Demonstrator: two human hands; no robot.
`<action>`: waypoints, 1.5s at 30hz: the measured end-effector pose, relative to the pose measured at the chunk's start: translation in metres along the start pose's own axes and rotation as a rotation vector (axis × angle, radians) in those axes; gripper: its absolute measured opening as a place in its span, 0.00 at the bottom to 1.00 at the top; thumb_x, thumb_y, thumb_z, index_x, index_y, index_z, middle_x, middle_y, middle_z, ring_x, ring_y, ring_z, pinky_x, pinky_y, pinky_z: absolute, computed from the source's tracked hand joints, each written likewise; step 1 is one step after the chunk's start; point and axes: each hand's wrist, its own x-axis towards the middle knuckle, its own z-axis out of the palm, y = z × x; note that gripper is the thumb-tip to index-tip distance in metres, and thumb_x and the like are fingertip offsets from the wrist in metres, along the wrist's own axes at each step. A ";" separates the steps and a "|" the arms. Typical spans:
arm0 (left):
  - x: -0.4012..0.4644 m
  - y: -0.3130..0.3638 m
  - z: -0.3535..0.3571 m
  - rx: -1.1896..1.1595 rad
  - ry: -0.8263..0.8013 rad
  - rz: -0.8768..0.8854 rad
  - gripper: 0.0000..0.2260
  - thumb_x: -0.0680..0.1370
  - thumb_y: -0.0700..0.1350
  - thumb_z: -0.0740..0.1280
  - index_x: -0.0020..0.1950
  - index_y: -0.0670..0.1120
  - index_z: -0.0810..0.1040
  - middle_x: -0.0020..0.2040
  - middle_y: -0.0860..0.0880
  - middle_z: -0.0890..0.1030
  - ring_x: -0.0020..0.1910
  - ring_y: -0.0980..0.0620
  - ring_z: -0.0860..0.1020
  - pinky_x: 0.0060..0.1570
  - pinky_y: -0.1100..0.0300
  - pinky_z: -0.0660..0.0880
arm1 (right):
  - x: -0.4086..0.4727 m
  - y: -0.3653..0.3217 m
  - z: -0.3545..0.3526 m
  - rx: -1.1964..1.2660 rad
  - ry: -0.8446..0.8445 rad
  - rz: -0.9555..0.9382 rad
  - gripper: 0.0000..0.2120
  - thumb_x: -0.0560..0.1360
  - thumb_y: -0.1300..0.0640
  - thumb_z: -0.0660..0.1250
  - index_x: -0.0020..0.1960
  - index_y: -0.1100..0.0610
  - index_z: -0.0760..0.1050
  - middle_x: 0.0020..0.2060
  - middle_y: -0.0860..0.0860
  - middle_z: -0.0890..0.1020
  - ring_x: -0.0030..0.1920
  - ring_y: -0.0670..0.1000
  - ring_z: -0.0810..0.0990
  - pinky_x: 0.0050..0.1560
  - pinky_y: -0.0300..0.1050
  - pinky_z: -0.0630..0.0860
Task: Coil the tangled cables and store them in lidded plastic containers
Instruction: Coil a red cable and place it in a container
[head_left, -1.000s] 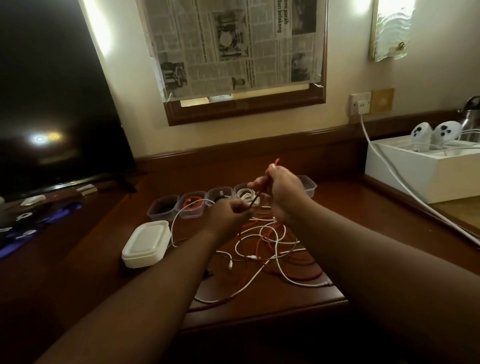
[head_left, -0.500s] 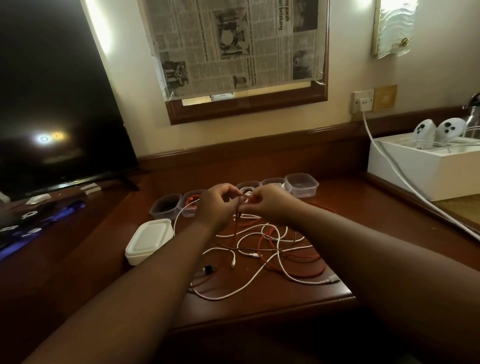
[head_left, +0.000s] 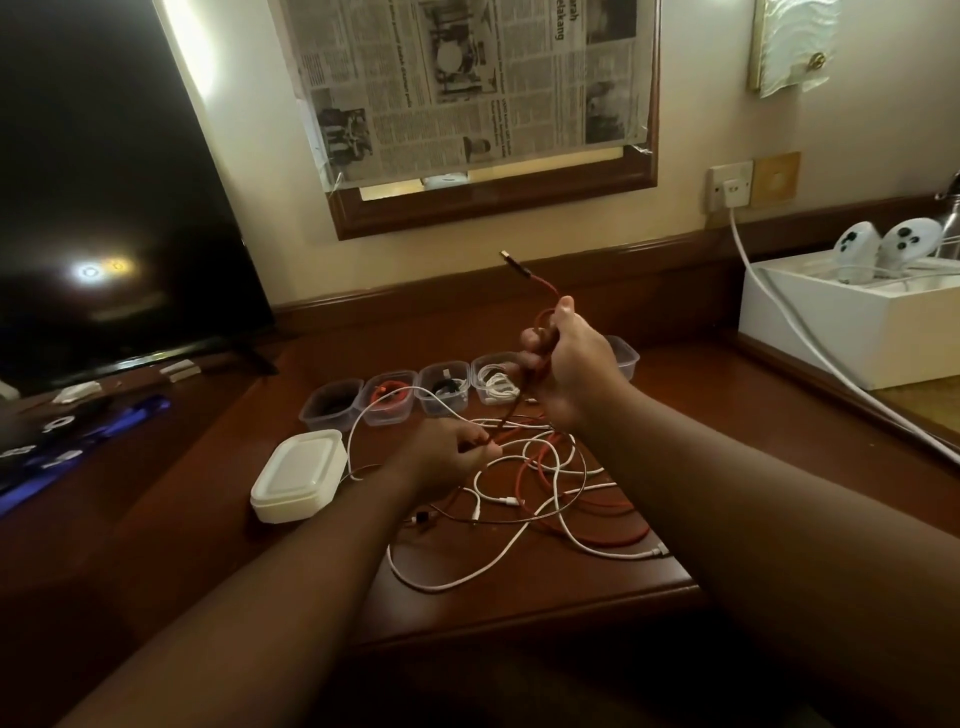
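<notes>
At nine o'clock on the surface (head_left: 519, 613) waits a lidded container (head_left: 298, 475). Beside it the left hand (head_left: 447, 460) pinches the red cable (head_left: 543, 291), feeding slack from the tangle (head_left: 545, 483) at center. At one o'clock the right hand (head_left: 569, 369) grips what looks like a forming loop, plug upward.

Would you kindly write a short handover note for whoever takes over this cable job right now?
Right hand grips a started coil of the red cable, plug end up. Left hand pinches the same cable lower down.
Tangle of white and red cables lies on the desk.
Done: some open tubs hold cables.
Left: finish the coil, untangle the rest, fit lids.
</notes>
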 end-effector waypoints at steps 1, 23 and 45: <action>0.000 -0.005 0.000 0.082 -0.036 -0.014 0.11 0.79 0.52 0.68 0.48 0.45 0.84 0.40 0.48 0.82 0.36 0.52 0.78 0.37 0.56 0.74 | 0.002 -0.003 -0.001 -0.038 0.021 -0.021 0.14 0.83 0.44 0.57 0.53 0.55 0.69 0.32 0.49 0.72 0.29 0.46 0.70 0.33 0.41 0.74; 0.012 -0.002 -0.016 0.112 -0.015 -0.100 0.08 0.81 0.51 0.66 0.52 0.49 0.81 0.39 0.54 0.78 0.37 0.58 0.75 0.34 0.63 0.66 | 0.007 -0.001 -0.011 0.065 -0.029 -0.061 0.14 0.83 0.45 0.56 0.51 0.56 0.69 0.41 0.54 0.83 0.43 0.52 0.83 0.50 0.51 0.79; 0.019 -0.045 0.001 0.018 0.210 -0.161 0.09 0.81 0.46 0.67 0.54 0.43 0.83 0.40 0.52 0.78 0.37 0.61 0.73 0.34 0.68 0.64 | 0.026 0.007 0.010 -0.209 -0.106 0.016 0.13 0.82 0.49 0.60 0.58 0.59 0.70 0.37 0.52 0.77 0.35 0.49 0.77 0.39 0.44 0.77</action>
